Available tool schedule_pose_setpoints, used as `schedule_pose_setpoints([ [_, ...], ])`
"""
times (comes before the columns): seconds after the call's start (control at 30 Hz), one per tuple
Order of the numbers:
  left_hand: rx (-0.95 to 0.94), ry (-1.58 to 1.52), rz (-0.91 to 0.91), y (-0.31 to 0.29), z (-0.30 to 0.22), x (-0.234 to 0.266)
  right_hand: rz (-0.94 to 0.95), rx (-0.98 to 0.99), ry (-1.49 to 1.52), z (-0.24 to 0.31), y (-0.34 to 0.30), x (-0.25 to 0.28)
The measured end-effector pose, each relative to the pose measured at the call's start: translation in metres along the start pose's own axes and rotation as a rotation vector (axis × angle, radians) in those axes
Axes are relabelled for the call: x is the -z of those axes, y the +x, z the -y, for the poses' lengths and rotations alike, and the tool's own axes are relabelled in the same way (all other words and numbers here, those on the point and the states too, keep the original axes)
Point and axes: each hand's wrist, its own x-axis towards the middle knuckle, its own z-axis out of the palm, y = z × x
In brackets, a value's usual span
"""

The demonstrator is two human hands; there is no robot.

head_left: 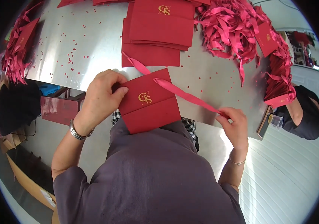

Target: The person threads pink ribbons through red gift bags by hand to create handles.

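A small red paper bag [152, 117], folded flat with gold lettering, hangs over the table's near edge in front of me. My left hand [105, 93] pinches its upper left corner between thumb and fingers. A pink ribbon [185, 96] comes out through the bag's upper part, and its other end sticks out beyond the top edge. The ribbon's right end is pinched in my right hand [234, 125], which draws it in a nearly straight line down to the right. Just beyond the bag lies a stack of red paper bags [161, 28].
The metal table [103, 41] is strewn with small red paper dots. A heap of pink ribbons [228, 28] lies at the far right, beside ribboned red bags [277, 80]. More ribboned bags [19, 48] hang at the left. At the right sits another person [305, 112] near a clear plastic cup [276, 121].
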Motion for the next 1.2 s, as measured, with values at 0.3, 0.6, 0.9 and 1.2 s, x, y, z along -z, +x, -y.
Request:
schedule_pose_setpoints([
  [0.3, 0.298, -0.295, 0.177, -0.003, -0.002, 0.012, -0.462, -0.009, 1.104, -0.022, -0.020, -0.027],
  [0.6, 0.325, -0.421, 0.204, -0.010, -0.002, 0.012, -0.577, 0.137, 1.096, -0.013, -0.004, -0.028],
  [0.9, 0.295, -0.446, 0.163, -0.010, 0.004, 0.008, -0.414, 0.086, 0.188, 0.010, 0.000, 0.006],
  [1.2, 0.122, -0.248, 0.145, 0.015, -0.025, -0.026, -0.106, 0.425, 0.055, 0.097, 0.068, -0.093],
])
